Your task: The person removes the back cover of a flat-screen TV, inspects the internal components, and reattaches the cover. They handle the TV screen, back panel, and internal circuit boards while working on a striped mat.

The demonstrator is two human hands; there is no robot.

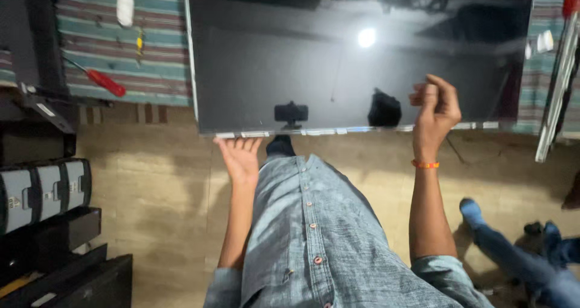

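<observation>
Black and glossy, the big flat screen panel (362, 54) fills the upper part of our view, lying over a striped mat (121, 42) with its near edge out past the mat, above the tan floor (157, 187). Our left hand (238, 157) is under that near edge, palm up, fingers spread flat against it. Our right hand (436, 112) is at the same edge further along, its grip curled loosely above the panel; we cannot tell if it pinches anything. A red-handled screwdriver (99, 80) lies on the mat, well left of the panel.
</observation>
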